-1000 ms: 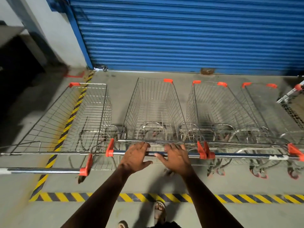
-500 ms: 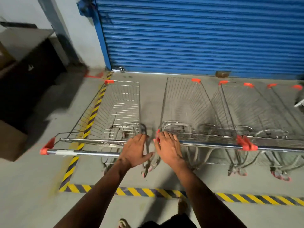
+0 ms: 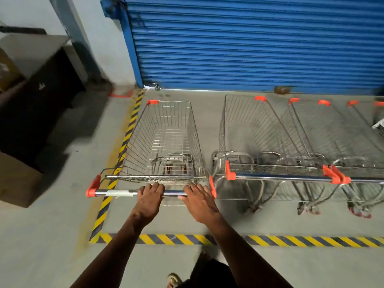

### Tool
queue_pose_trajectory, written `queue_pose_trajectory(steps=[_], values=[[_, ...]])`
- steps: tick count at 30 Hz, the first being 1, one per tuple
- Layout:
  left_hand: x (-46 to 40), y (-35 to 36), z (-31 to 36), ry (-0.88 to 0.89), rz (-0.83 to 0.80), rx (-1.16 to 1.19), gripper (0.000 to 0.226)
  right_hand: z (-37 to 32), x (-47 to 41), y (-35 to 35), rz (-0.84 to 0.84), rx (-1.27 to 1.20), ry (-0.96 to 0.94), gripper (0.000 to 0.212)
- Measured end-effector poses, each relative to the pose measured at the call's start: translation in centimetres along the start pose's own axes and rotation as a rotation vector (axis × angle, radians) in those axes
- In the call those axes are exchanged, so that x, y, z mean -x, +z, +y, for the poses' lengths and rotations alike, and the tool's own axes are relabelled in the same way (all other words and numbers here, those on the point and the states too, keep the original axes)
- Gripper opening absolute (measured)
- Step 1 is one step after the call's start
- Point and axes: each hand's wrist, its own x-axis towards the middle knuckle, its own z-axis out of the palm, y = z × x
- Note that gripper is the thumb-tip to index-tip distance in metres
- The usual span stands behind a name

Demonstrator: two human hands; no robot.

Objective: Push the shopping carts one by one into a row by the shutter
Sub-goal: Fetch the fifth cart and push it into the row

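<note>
Both hands now sit on the handlebar [image 3: 133, 192] of the leftmost shopping cart [image 3: 164, 142]. The left hand [image 3: 150, 199] curls its fingers over the bar; the right hand [image 3: 199, 201] lies over the bar with fingers laid forward and thumb out, and whether they wrap underneath cannot be told. A second ago both hands rested on the neighbouring cart [image 3: 249, 142]; half a second ago they straddled the two. The person has shifted left to the end cart, whose handle sits nearer the person than the others, so I judge it still needs a push forward to join the row. The carts stand on a grey concrete floor [image 3: 52, 235] inside yellow-black hazard tape [image 3: 291, 241], facing the blue shutter [image 3: 249, 42]. Cardboard boxes [image 3: 16, 179] sit left.
</note>
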Motion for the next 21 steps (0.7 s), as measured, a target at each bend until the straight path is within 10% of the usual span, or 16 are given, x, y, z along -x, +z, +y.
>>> queue_pose_trajectory(steps=[9,21], values=[[-4.5,-1.7,1.9,-0.026,-0.187,0.081,0.037,2.7,-4.4,-0.5,-0.052,-0.032,0.111,0.062],[-8.1,2.0,1.0,0.018,0.065,0.075,0.013,4.7,-7.0,-0.2,-0.118,-0.051,0.185,0.076]])
